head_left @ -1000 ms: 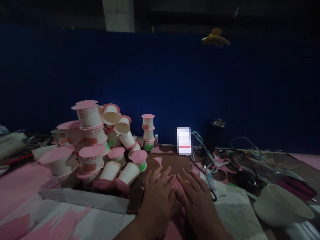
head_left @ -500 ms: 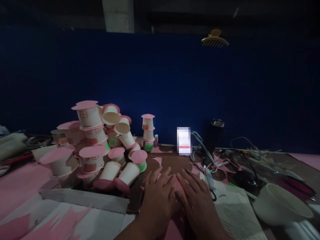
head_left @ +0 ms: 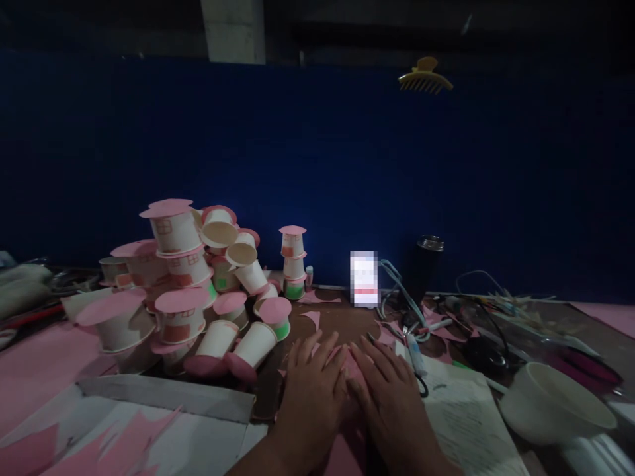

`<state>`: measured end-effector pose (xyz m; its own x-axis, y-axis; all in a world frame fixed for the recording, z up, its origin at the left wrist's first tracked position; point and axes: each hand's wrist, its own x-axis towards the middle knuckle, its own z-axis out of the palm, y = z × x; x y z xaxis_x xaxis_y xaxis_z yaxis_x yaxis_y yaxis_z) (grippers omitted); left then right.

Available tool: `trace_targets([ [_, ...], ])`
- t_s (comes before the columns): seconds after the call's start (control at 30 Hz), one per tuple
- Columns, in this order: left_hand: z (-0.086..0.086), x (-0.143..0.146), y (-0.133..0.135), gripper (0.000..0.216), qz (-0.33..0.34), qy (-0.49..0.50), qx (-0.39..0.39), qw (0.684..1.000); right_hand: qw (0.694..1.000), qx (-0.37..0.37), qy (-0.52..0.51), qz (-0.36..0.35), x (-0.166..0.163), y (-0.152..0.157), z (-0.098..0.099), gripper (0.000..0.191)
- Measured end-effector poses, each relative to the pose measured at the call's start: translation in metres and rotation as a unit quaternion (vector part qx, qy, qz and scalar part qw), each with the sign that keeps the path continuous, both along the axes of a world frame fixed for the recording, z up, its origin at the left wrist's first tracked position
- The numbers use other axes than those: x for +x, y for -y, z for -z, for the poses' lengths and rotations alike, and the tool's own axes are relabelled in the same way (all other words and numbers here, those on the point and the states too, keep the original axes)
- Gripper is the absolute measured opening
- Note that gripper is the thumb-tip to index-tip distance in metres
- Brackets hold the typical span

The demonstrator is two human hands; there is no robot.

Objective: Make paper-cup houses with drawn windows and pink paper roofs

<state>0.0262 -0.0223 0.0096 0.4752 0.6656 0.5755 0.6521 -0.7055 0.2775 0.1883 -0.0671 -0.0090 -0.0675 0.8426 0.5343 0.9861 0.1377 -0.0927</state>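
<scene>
My left hand point(head_left: 313, 390) lies flat, palm down, with its fingers spread over pink paper point(head_left: 347, 449) on the brown table. Beside it my right hand point(head_left: 389, 390) rests the same way, fingers stretched forward, the thumbs close together. The paper shows between the hands and below them; the rest of it is hidden underneath. Left of my left hand, white paper cups with pink paper tops lie and stand, among them a tipped cup point(head_left: 251, 345). A printed sheet point(head_left: 459, 413) lies right of my right hand.
Stacked cups point(head_left: 173, 231) rise at the left behind a white box point(head_left: 169, 396) holding pink scraps. A lit phone point(head_left: 364, 279) stands against the blue partition point(head_left: 317, 152). A dark bottle point(head_left: 424, 271), a computer mouse point(head_left: 486, 356) and a white bowl point(head_left: 555, 406) are at the right.
Both hands stay almost where they were, flat on the pink paper. The whole view has shifted very slightly.
</scene>
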Motion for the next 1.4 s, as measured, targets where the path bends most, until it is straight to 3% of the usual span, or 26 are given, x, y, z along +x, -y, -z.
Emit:
trace_targets([
  [0.93,0.002,-0.001,0.0,0.034,0.007,0.008,-0.009,1.0,1.0,-0.001,-0.027,-0.01,0.0,0.0,0.001,0.043],
  [1.03,0.003,-0.004,0.0,0.041,0.032,0.035,-0.044,0.998,0.997,0.005,-0.068,-0.036,0.003,0.001,0.001,0.047],
  [1.1,0.0,-0.006,0.0,0.052,0.037,0.107,-0.089,0.99,0.989,0.023,-0.137,-0.058,0.005,0.004,-0.002,0.052],
  [1.2,-0.006,-0.011,-0.006,0.057,0.021,0.255,-0.172,0.951,0.955,0.059,-0.285,-0.049,0.009,0.009,-0.008,0.056],
  [1.27,-0.009,-0.016,-0.013,0.064,0.037,0.298,-0.231,0.926,0.935,0.066,-0.348,-0.038,0.013,0.012,-0.009,0.055],
  [1.4,-0.001,-0.022,-0.021,0.122,0.117,0.214,-0.389,0.889,0.914,0.057,-0.401,-0.022,0.02,0.009,-0.005,0.051],
])
